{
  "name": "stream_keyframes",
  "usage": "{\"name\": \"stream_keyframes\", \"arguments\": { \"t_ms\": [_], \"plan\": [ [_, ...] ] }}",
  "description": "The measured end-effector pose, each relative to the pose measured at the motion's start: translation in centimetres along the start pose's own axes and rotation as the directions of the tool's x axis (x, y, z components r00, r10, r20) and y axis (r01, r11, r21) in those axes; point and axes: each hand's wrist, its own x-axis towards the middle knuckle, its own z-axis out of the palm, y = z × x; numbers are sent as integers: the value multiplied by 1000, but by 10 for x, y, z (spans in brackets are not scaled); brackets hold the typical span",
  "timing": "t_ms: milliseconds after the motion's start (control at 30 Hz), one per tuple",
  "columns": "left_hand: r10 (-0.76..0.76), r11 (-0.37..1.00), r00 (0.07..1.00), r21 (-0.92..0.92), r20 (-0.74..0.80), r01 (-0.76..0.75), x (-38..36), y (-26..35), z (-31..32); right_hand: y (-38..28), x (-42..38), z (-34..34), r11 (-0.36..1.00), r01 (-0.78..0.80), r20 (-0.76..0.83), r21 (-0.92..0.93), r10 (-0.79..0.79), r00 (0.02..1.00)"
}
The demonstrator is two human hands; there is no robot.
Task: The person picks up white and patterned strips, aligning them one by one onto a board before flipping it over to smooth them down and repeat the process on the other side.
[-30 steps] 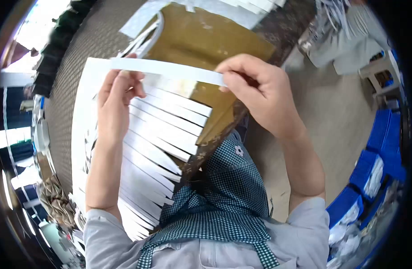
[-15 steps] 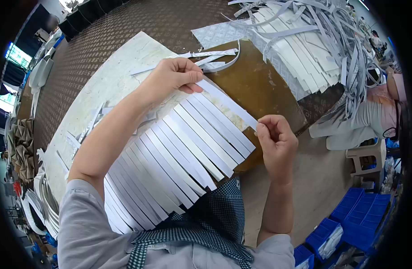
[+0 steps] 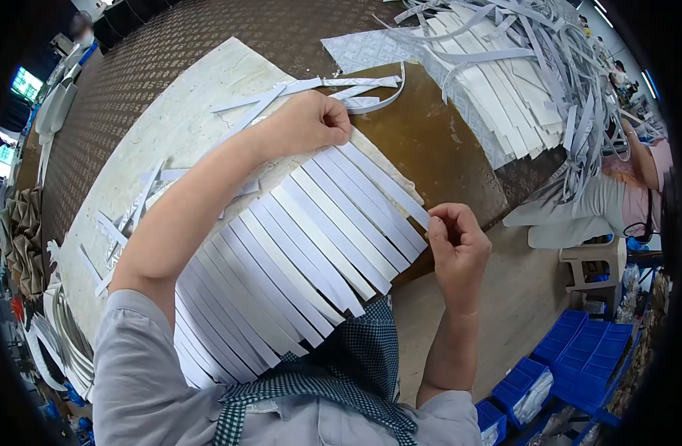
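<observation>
My right hand (image 3: 460, 241) pinches the lower end of a white strip (image 3: 388, 178) between thumb and fingertips. That strip slants up and left, and its upper end lies just under my left hand (image 3: 311, 123). The left hand is closed with fingers curled down; what they grip, if anything, is hidden. Below the strip, a fanned row of several white strips (image 3: 304, 249) lies side by side on the pale board (image 3: 185, 97), their lower ends hanging over the edge near my checked apron (image 3: 374, 342).
Loose strips (image 3: 374, 93) lie on the brown board (image 3: 452, 145) beyond my left hand; strip scraps (image 3: 144, 197) lie at left. Far right is a heap of strips (image 3: 504, 82). A seated person (image 3: 616, 193) is at right, above a stool (image 3: 597, 267) and blue bins (image 3: 579, 357).
My left hand has shifted slightly right and curled, its fingertips now turned down over the strip's upper end. My right hand has barely moved. A slanting loose strip now shows behind my left forearm.
</observation>
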Motion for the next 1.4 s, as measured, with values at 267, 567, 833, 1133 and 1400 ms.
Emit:
{"name": "stream_keyframes", "arguments": {
  "t_ms": [267,567,833,1133,1400],
  "plan": [
    [6,989,999,150,40,-12,2,9,-2,-1,0,-1,999,16,31,-36,-15,999],
    [538,626,840,696,-62,-350,-18,12,33,-3,1,1,936,136,81,-323,-116,990],
    [591,351,776,795,222,-495,-55,13,43,-11,6,-1,846,208,139,-491,-160,977],
    [539,505,831,737,137,-449,-62,18,52,10,129,49,673,575,209,-465,-548,810],
    [439,877,819,374,-370,-302,-50,9,23,14,161,68,566,674,333,-475,-594,732]
  ]
}}
